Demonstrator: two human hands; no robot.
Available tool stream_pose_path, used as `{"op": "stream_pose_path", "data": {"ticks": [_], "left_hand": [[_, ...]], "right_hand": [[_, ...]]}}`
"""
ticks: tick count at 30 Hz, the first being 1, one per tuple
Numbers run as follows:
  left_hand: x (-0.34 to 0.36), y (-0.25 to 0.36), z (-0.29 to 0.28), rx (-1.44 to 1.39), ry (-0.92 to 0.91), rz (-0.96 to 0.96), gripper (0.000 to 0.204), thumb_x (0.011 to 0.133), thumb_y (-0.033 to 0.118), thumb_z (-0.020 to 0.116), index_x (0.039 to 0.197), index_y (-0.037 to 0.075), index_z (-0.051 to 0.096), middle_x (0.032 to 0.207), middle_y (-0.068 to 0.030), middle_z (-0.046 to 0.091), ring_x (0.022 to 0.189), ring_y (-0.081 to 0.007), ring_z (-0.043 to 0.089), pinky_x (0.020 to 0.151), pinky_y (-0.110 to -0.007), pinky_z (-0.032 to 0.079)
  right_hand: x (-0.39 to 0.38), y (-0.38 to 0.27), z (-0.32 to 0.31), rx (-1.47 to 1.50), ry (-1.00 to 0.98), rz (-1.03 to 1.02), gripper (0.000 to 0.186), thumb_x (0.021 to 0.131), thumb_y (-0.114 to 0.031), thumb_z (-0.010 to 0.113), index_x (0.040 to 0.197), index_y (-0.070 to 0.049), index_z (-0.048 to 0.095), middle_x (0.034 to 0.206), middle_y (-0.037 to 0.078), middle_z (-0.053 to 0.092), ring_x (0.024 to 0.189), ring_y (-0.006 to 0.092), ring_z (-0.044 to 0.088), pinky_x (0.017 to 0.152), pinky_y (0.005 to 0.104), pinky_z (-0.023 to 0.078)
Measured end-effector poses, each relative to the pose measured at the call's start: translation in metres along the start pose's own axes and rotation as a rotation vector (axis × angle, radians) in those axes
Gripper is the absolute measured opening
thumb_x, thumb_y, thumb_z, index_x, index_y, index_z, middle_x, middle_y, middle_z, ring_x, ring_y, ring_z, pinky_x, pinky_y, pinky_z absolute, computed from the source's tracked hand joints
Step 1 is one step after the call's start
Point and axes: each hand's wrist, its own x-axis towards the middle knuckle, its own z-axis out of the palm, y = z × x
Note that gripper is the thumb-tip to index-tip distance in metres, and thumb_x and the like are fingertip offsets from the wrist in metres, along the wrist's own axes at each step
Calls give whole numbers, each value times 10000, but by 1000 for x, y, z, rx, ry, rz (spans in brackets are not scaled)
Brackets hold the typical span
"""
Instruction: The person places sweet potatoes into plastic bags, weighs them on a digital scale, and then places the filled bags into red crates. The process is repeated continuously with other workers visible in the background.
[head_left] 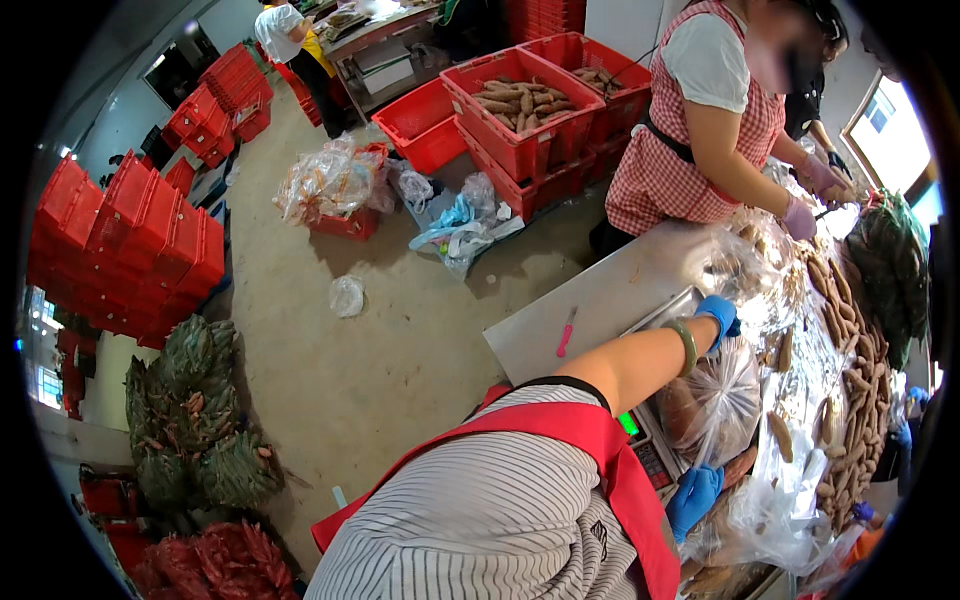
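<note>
A clear plastic bag (708, 395) of brown roots, probably sweet potatoes, rests on a digital scale (652, 452) with a lit green display. My left hand (718, 318), in a blue glove, reaches across to the bag's far side; its fingers curl in, and what they hold is hidden. At the near side my right hand (695, 500), also gloved in blue, pinches the bag's gathered plastic. Loose sweet potatoes (858, 400) lie heaped along the table's right. Crumpled clear plastic (765, 510) spreads between them and my right hand.
A pink-handled knife (567, 333) lies on the metal tabletop (610, 300). Beyond it a co-worker in a checked apron (690, 130) handles things at the table. Red crates (520, 110) of roots stand behind; more red crates (130, 240) and filled net sacks (200, 420) line the left.
</note>
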Motion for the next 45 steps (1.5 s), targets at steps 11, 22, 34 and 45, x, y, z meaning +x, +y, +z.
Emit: {"op": "stream_pose_path", "data": {"ticks": [11,22,34,45], "left_hand": [[-109,82,-23,-580,-607,-179,219,773,8,520,968,-57,596,912,-149,638,802,-251,635,778,-344,525],[-171,112,-5,610,-876,243,303,723,138,640,1012,50,650,891,-94,668,722,-190,625,670,-306,501],[-41,70,-39,313,-203,84,217,745,48,526,923,-15,635,755,-105,619,590,-168,557,561,-299,475],[-42,68,-40,472,-270,-69,248,801,42,462,991,3,615,790,-110,633,603,-160,601,561,-278,496]], "right_hand": [[47,38,-17,1224,320,423,149,883,-96,416,895,-1,531,845,57,567,768,134,522,833,304,440],[130,40,8,575,177,172,530,798,-56,591,1294,-3,412,1196,105,507,1074,207,492,920,310,390],[66,-8,9,490,69,492,154,789,-172,661,773,-22,632,578,14,526,558,56,432,504,254,384],[16,-26,0,797,-9,602,113,857,-150,583,882,-40,588,767,57,580,710,116,534,635,274,428]]}}
